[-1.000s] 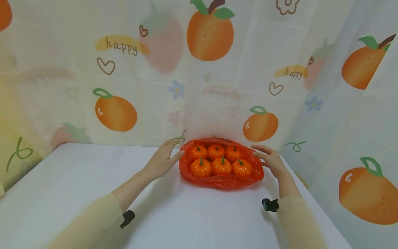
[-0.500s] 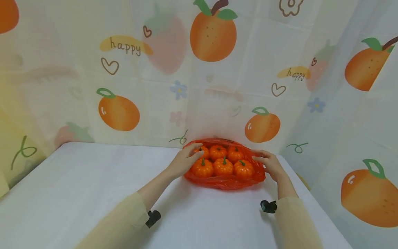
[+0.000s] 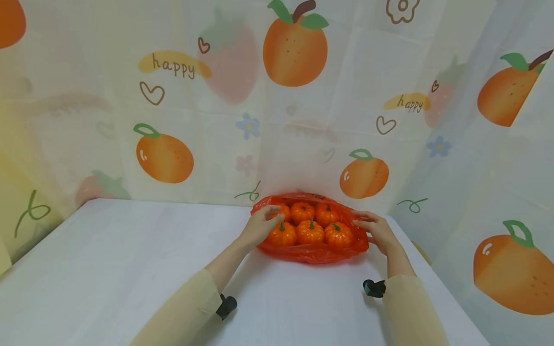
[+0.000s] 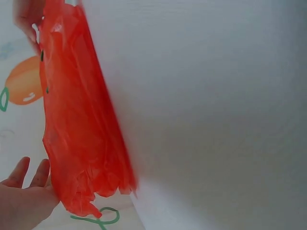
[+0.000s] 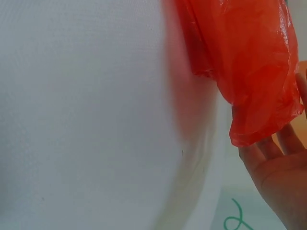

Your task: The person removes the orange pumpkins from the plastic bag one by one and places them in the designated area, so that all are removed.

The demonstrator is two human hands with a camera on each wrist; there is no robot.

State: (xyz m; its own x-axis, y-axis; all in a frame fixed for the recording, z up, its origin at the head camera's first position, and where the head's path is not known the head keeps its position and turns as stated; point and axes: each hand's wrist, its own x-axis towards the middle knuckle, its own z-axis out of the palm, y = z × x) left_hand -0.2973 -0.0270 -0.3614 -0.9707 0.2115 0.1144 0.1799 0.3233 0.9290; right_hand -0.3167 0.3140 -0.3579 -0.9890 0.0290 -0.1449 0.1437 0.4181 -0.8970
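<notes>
Several small orange pumpkins (image 3: pixel 310 232) with green stems sit in two rows inside an opened red plastic bag (image 3: pixel 311 254) on the table. At the bag's left side is my left hand (image 3: pixel 258 228), its fingers over the rim close to the leftmost pumpkins. In the left wrist view those fingers (image 4: pixel 40 173) are extended against the end of the bag. My right hand (image 3: pixel 383 234) is at the bag's right end, fingers loosely bent. The right wrist view has this hand (image 5: pixel 278 177) with fingers partly behind the red plastic (image 5: pixel 254 62), touching it; some fingertips are hidden.
A white tabletop (image 3: pixel 130 259) extends to the left and in front of the bag. Directly behind the bag hangs a curtain (image 3: pixel 294 144) printed with fruit. The table's right edge runs close by my right arm. A black wrist camera (image 3: pixel 227 306) sits under my left sleeve.
My left hand has moved right, from beside the bag's left edge to over its rim. The right hand has stayed at the right end. The pumpkins remain in their rows.
</notes>
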